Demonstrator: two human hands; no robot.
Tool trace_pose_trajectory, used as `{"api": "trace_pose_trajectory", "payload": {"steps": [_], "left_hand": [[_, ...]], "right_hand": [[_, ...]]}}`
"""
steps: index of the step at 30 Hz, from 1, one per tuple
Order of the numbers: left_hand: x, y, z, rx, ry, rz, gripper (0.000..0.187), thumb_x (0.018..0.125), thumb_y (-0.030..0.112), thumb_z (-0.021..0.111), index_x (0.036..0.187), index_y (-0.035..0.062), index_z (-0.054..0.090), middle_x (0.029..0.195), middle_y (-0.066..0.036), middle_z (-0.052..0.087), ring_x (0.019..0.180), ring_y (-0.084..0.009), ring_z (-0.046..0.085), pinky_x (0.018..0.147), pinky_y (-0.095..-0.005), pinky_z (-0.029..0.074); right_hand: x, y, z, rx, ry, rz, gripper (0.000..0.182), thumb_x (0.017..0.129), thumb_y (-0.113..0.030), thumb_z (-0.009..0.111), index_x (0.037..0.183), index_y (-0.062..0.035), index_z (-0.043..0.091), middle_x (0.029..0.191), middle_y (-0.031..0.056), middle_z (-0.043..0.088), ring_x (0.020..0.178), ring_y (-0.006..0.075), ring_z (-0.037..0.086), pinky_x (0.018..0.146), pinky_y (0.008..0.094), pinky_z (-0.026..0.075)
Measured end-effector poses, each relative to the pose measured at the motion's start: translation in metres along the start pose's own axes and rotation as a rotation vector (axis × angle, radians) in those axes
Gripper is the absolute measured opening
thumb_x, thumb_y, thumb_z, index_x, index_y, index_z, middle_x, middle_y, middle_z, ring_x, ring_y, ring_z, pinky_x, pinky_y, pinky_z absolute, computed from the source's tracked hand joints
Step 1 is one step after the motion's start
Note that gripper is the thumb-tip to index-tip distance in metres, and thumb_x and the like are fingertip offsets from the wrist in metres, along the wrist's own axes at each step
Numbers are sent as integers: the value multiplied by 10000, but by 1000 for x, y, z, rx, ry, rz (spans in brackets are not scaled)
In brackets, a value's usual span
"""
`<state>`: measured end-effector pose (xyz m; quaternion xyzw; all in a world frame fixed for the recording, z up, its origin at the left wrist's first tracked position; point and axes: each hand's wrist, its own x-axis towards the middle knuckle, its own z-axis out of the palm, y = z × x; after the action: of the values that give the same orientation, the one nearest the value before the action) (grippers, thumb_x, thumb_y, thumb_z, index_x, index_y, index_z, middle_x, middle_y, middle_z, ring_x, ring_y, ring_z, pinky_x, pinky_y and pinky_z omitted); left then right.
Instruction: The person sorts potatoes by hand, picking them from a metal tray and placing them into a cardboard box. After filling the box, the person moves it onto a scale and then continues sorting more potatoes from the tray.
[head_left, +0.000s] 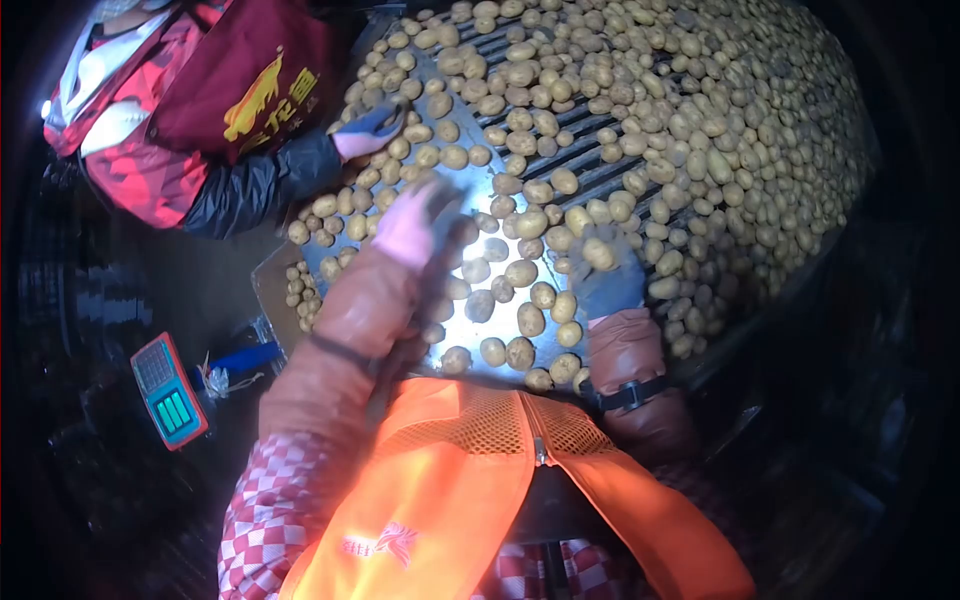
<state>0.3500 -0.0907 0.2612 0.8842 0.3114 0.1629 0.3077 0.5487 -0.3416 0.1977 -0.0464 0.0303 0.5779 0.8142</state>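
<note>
My left hand [422, 220], in a pink glove with a dark palm side, is over the left part of the shiny metal tray [450, 338]. Motion smears its fingers, so I cannot make out whether they grip anything. On the right, my right hand [610, 278] wears a blue-grey glove and has a potato [598, 253] in its fingers, at the edge of the big potato heap [720, 130]. Several loose potatoes [521, 272] lie on the metal between both hands.
A co-worker's gloved hand [368, 132] reaches among potatoes at the upper left. Dark slatted bars [575, 152] show beneath the heap. A cardboard box [268, 290] with small potatoes sits left of the tray. Beyond it is a red-framed digital scale display [170, 392].
</note>
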Motion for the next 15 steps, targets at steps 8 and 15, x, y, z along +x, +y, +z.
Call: {"api": "trace_pose_trajectory", "payload": {"steps": [8, 15], "left_hand": [[168, -10, 77, 635, -436, -348, 586, 814, 269, 690, 1370, 259, 506, 1433, -210, 424, 1305, -425, 457, 1058, -471, 425], [175, -97, 125, 79, -134, -786, 509, 838, 246, 654, 1334, 249, 539, 1317, -218, 536, 1268, -375, 518, 1008, -453, 459]], "right_hand": [[-22, 8, 9, -204, -24, -84, 544, 1011, -470, 369, 1410, -102, 401, 1419, 89, 438, 1264, 290, 428, 1040, 457, 385], [-19, 7, 17, -159, 262, -5, 512, 983, -526, 425, 1272, -115, 523, 1071, 15, 578, 950, 200, 564, 717, 356, 508]]}}
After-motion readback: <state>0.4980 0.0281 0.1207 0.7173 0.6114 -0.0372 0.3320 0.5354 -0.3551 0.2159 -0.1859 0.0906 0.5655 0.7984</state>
